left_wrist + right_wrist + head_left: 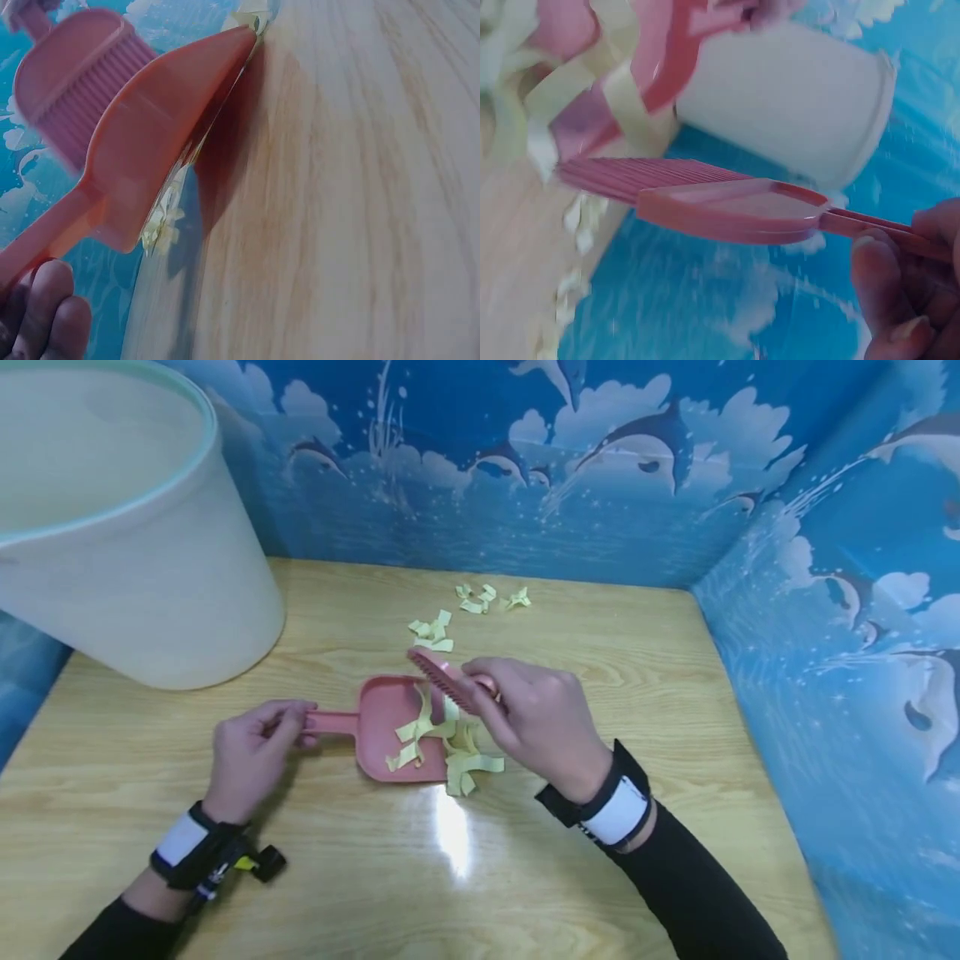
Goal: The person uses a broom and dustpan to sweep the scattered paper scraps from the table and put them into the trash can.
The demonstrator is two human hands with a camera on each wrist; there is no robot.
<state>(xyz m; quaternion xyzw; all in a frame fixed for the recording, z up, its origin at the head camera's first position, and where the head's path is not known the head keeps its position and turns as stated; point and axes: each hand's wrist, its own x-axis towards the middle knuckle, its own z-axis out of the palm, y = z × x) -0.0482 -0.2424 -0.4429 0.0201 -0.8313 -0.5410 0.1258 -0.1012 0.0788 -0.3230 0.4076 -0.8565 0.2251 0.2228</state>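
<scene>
One dustpan (384, 717), one brush (448, 677), one bin (180, 577)

From my end I see a pale, wood-grained tabletop (675, 693) with a white glare patch (452, 831). A tall white bin with a mint-green rim (150, 602) stands at its far left. Small, crumpled, pale yellow paper-like strips (517, 599) lie scattered near the far edge. A larger heap (480, 763) lies at the open side of a pink plastic dustpan (382, 710); whether that touches the tabletop, I can't tell.
</scene>
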